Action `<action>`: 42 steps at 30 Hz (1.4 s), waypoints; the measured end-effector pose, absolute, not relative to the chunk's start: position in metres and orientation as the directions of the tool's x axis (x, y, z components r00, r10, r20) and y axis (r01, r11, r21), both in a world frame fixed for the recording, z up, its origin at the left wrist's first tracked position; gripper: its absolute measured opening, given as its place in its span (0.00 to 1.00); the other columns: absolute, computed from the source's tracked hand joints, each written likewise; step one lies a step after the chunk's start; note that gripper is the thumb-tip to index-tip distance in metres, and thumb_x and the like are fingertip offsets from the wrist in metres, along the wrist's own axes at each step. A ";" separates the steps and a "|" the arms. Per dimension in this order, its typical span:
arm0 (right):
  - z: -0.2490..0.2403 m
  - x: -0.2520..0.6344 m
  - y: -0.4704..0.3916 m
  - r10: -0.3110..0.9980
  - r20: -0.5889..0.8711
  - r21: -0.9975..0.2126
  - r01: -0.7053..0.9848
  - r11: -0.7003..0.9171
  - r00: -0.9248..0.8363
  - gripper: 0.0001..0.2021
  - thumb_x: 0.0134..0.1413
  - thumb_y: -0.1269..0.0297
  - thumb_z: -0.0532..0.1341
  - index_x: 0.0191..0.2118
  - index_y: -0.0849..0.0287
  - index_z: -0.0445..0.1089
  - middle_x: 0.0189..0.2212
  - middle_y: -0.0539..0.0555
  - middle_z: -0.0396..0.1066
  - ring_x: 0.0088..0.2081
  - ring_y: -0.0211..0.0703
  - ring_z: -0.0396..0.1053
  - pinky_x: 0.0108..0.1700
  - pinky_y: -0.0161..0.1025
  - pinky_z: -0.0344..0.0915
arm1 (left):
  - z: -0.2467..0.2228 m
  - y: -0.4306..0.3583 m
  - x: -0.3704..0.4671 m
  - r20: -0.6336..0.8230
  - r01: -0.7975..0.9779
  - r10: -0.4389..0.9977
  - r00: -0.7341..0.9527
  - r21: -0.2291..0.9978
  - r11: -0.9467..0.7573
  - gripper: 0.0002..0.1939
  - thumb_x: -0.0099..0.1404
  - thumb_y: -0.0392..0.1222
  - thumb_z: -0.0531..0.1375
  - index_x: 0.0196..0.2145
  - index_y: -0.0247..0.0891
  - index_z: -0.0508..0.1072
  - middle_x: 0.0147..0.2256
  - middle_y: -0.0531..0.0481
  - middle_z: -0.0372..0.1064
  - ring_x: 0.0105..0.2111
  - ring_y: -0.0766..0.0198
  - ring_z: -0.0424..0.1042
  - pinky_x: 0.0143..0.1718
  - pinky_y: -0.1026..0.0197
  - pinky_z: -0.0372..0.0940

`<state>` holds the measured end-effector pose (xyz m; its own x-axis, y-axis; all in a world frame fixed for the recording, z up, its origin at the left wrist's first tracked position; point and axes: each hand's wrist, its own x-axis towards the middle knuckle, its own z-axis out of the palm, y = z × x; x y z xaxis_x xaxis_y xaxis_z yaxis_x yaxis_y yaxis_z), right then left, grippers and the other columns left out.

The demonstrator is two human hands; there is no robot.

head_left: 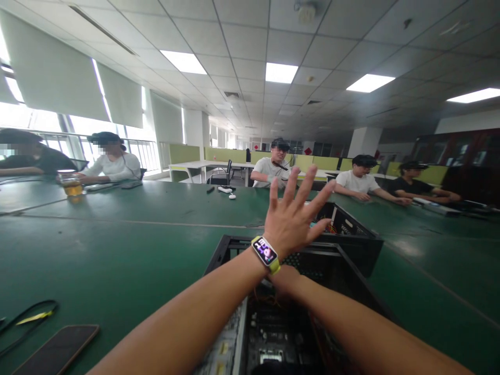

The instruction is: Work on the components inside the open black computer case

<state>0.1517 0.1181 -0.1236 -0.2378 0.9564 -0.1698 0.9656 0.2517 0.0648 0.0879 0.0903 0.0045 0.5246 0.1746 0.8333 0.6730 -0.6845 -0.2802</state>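
My left hand (294, 212) is raised above an open black computer case (221, 252), fingers spread wide, holding nothing. A fitness band with a yellow-green strap (266, 254) sits on that wrist. My right forearm reaches in from the lower right into the case, and my right hand (286, 277) is mostly hidden behind my left wrist, so its grip is unclear. Circuit boards and wires (273, 333) show inside the case. A black side panel or second case part (351, 229) lies just behind it.
The case rests on a long green table (128, 245). A dark phone (54, 350) and a black cable (27, 315) lie at the near left. A glass of amber drink (72, 183) stands far left. Several people sit along the far side.
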 end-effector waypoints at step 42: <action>-0.067 0.229 0.095 0.964 -0.117 -0.458 0.874 0.161 -0.239 0.08 0.39 0.62 0.64 0.27 0.59 0.68 0.22 0.46 0.65 0.26 0.36 0.60 0.27 0.33 0.54 | -0.032 0.138 0.071 -0.316 0.482 0.455 0.832 0.008 -0.876 0.15 0.50 0.47 0.65 0.36 0.39 0.78 0.27 0.48 0.75 0.27 0.59 0.73 0.29 0.62 0.66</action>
<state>0.2286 0.0947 -0.0667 -0.2387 0.9640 -0.1175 0.8743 0.1607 -0.4579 0.0714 0.1383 -0.0316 0.8325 0.4548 -0.3164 0.4817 -0.8763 0.0078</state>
